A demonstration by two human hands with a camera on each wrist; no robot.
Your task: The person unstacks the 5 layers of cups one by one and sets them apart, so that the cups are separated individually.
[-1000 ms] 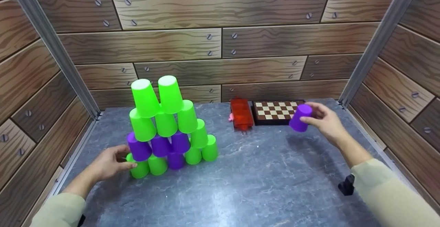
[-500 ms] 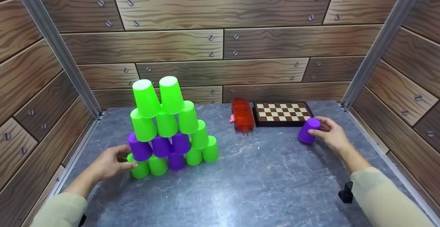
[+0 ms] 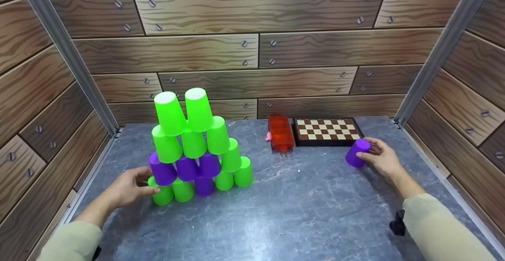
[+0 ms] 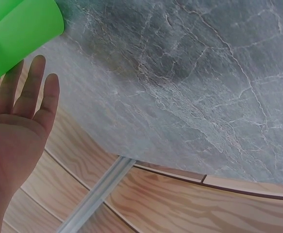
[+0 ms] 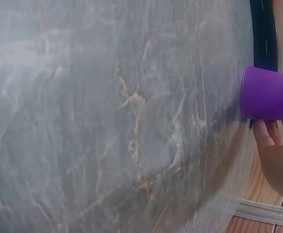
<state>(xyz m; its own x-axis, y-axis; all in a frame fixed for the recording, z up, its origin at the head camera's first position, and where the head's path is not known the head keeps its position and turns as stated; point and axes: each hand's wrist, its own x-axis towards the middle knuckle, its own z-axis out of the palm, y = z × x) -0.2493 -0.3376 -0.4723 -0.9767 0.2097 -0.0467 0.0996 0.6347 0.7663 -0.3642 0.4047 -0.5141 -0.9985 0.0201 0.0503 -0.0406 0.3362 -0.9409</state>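
Upside-down plastic cups rise in a stepped stack on the left: green cups [image 3: 167, 114] on top, a row of purple cups [image 3: 162, 170] below, and a mostly green bottom row. My left hand [image 3: 130, 187] is beside the bottom-left green cup [image 3: 163, 195], thumb in front and fingers behind. In the left wrist view its fingers [image 4: 30, 90] are fairly straight against that cup's side. Far to the right, my right hand [image 3: 382, 160] grips a single upside-down purple cup [image 3: 357, 153] between thumb and fingers, low by the tabletop.
A chessboard [image 3: 327, 130] lies at the back, its corner close to the held purple cup. Left of it is a translucent red box [image 3: 281, 132] with a small pink piece [image 3: 268, 136]. Wood-patterned walls [image 3: 252, 51] enclose the grey marbled table [image 3: 276, 213].
My right hand has brought the purple cup down and slightly right, away from the chessboard, to the tabletop. My left hand and the stack keep their places.
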